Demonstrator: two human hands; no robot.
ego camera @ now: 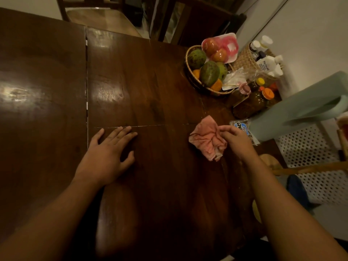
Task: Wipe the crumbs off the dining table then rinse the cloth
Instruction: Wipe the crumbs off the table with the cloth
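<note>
A crumpled pink cloth [208,137] lies on the dark wooden dining table [143,87], right of centre. My right hand [235,138] sits at the cloth's right edge with fingers curled, pinching its fabric. My left hand [111,153] rests flat on the tabletop to the left, fingers spread, holding nothing. Crumbs are too small to make out on the dark wood.
A wicker fruit basket [189,72] stands at the table's far right, with jars [256,100], white bottles [267,65] and a snack packet [243,129] beside it. A wooden chair [98,16] stands beyond the far edge. A pale green chair [301,110] is to the right.
</note>
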